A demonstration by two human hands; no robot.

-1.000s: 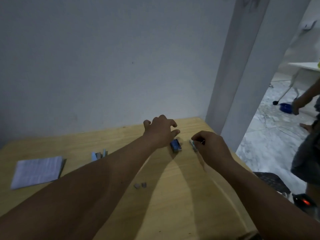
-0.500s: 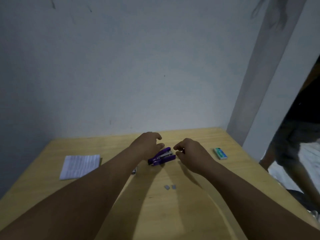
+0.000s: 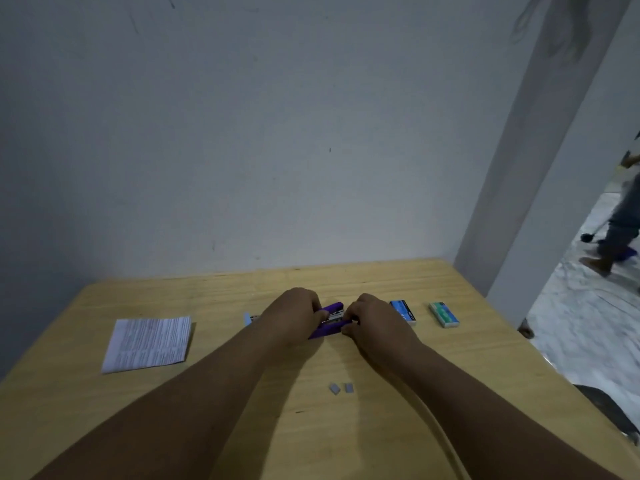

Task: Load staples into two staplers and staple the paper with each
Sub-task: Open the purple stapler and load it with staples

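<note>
A purple stapler (image 3: 329, 322) lies on the wooden table (image 3: 398, 427), its top lifted so the metal staple channel shows. My left hand (image 3: 294, 315) grips its rear end. My right hand (image 3: 375, 322) pinches at the front of the stapler; what its fingertips hold is hidden. A second, light blue stapler (image 3: 250, 319) peeks out behind my left wrist. The folded printed paper (image 3: 149, 342) lies at the left. Two short staple strips (image 3: 341, 388) rest on the table nearer to me.
A blue staple box (image 3: 402, 311) and a green staple box (image 3: 444, 314) lie to the right of my hands. The table stands against a grey wall (image 3: 242, 150) with a pillar (image 3: 540, 150) at the right. Another person's legs (image 3: 620, 223) are on the floor beyond the table's right edge.
My hands left the staple boxes at the right and came to the purple stapler; both now close on it. The view swung left and up. The other person walked farther away.
</note>
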